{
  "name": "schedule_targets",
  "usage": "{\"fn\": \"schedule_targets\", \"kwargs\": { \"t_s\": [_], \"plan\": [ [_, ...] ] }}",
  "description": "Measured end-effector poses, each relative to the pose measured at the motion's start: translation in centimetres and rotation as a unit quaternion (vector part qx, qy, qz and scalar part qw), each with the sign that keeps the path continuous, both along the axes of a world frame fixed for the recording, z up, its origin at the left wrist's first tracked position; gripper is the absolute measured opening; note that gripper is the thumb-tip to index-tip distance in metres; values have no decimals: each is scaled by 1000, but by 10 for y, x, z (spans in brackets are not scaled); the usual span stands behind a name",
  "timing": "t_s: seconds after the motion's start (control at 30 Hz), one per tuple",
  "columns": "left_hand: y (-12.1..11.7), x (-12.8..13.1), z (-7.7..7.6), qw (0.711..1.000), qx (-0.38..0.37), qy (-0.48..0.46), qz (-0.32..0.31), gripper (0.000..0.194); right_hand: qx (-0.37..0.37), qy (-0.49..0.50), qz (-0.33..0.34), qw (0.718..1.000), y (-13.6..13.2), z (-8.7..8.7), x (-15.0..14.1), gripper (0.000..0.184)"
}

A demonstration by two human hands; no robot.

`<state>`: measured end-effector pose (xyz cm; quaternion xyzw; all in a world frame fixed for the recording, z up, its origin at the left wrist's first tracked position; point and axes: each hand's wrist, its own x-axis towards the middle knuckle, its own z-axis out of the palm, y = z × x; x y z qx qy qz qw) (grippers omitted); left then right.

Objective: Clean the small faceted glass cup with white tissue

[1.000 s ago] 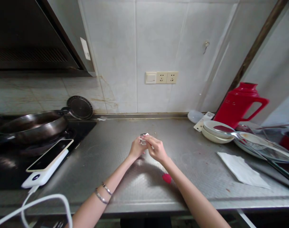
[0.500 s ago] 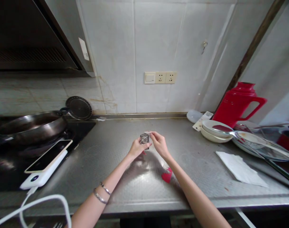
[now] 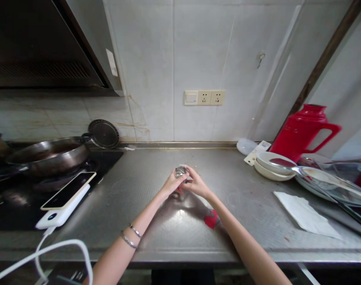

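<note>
Held up over the steel counter [image 3: 144, 174] is a small, boxy, dark-and-silver thing [image 3: 180, 171] with a pale strip along its top; its kind I cannot make out. My left hand [image 3: 171, 184] grips it from the left side, thumb across the lower front. From the right, my right hand [image 3: 198, 185] is closed on it too, with the fingertips at its top and right edge. Fingers cover part of the thing. Two silver bracelets [image 3: 129, 239] circle my left wrist.
To the left, a steel pan [image 3: 51, 152] sits on the black cooktop, near a phone [image 3: 69, 191] resting on a white power bank [image 3: 63, 209] with its cable. Rightward are a red thermos [image 3: 301, 132], stacked bowls [image 3: 273, 172], plates with utensils, and a white napkin [image 3: 305, 213].
My right hand has closed in on the small thing, its fingers now nearer my left hand. The whole view has shifted slightly, so the surroundings appear farther right.
</note>
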<state>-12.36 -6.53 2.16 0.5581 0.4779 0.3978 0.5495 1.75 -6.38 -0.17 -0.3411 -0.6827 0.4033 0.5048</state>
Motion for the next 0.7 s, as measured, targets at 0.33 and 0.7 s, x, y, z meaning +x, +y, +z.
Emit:
{"fn": "schedule_targets", "kwargs": {
  "t_s": [0.33, 0.7],
  "plan": [
    [8, -10, -10, 985, 160, 0, -64, 127, -76, 75, -14, 994, -5, 22, 6, 47],
    [12, 2, -31, 969, 244, -32, 7, 78, -206, 133, -11, 969, -1, 20, 5, 43]
  ]
}}
